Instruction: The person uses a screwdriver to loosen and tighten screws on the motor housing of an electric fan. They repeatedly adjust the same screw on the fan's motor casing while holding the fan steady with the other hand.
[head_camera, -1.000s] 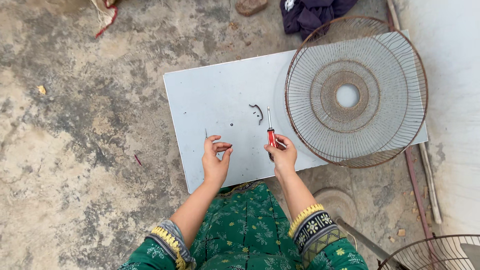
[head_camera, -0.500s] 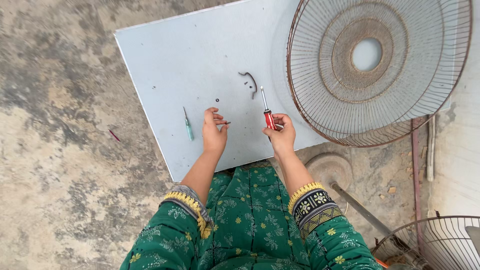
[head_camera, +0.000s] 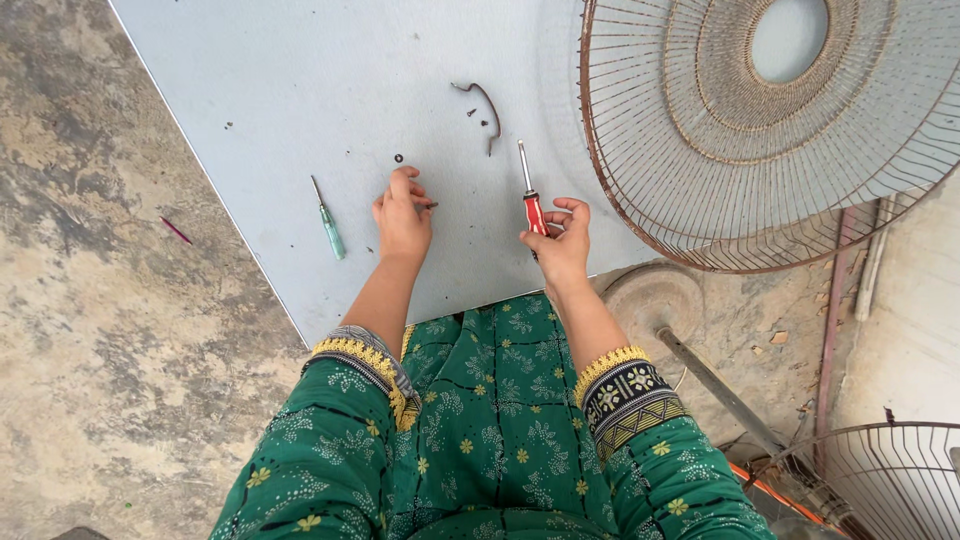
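My right hand (head_camera: 560, 240) grips a red-handled screwdriver (head_camera: 531, 196), its shaft pointing away from me over a pale grey board (head_camera: 300, 80). My left hand (head_camera: 402, 215) rests on the board with the fingertips pinched on a small dark screw at its right side. A tiny washer (head_camera: 399, 158) lies just beyond that hand. A green-handled screwdriver (head_camera: 328, 222) lies loose to the left of it. A curved dark metal clip (head_camera: 488, 105) with small bits beside it lies farther out.
A round rusty wire fan guard (head_camera: 780, 130) covers the board's right part. A second guard (head_camera: 880, 480) sits at the lower right, by a fan base (head_camera: 650, 300) and pole (head_camera: 720, 390). Rough concrete floor (head_camera: 110, 330) lies left.
The view has closed in on the board. My left hand has drawn slightly towards me with the small screw. The right hand keeps the red screwdriver in much the same place.
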